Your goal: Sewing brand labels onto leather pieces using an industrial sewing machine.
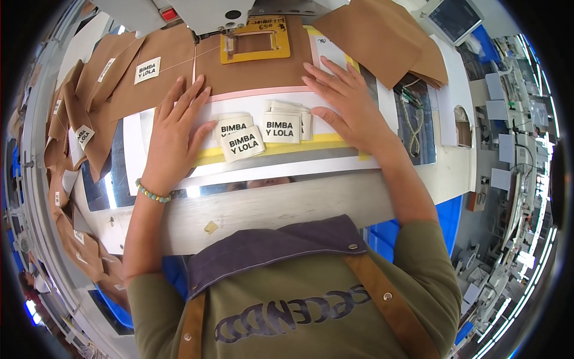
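Beneath the sewing machine head (221,13) lies a brown fabric panel (257,75). My left hand (176,134) rests with fingers spread on its near left edge, and my right hand (347,105) lies fingers apart at its near right edge. Neither hand holds anything. A yellow frame (256,58) with a rectangular window sits on the panel, under the machine. Between my hands are two small stacks of white labels with black print: a left stack (242,143) near my left thumb and a right stack (281,127) near my right thumb.
Brown pieces with sewn labels (89,99) hang off the table's left side. More brown panels (382,42) are piled at the back right, near a screen (452,21). A tangled cord (412,119) lies right of my right hand. Blue bins (445,221) stand below the table.
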